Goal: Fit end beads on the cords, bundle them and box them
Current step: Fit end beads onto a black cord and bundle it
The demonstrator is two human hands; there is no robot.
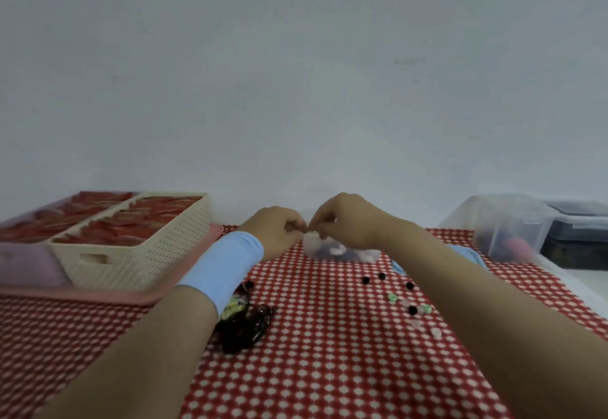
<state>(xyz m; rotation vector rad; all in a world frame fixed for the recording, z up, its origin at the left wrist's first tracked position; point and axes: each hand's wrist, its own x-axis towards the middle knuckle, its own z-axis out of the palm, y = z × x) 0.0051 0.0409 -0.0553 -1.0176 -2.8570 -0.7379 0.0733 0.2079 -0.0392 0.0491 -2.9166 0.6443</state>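
L grip (279, 226) & R grip (342, 221) are meeting tip to tip, fingers curled tight, both pinching a tiny greenish piece (311, 230), too blurred to name. Clear tub (307, 245) is sitting just under them. Black cords (246, 326) are lying on the desk (329, 369) beside L forearm, loose beads (391, 297) beside R forearm.

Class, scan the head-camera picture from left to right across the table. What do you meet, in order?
Cream basket of red items → pile of black cords → left hand → small greenish item pinched by both hands → right hand → loose beads → clear plastic box → dark container.
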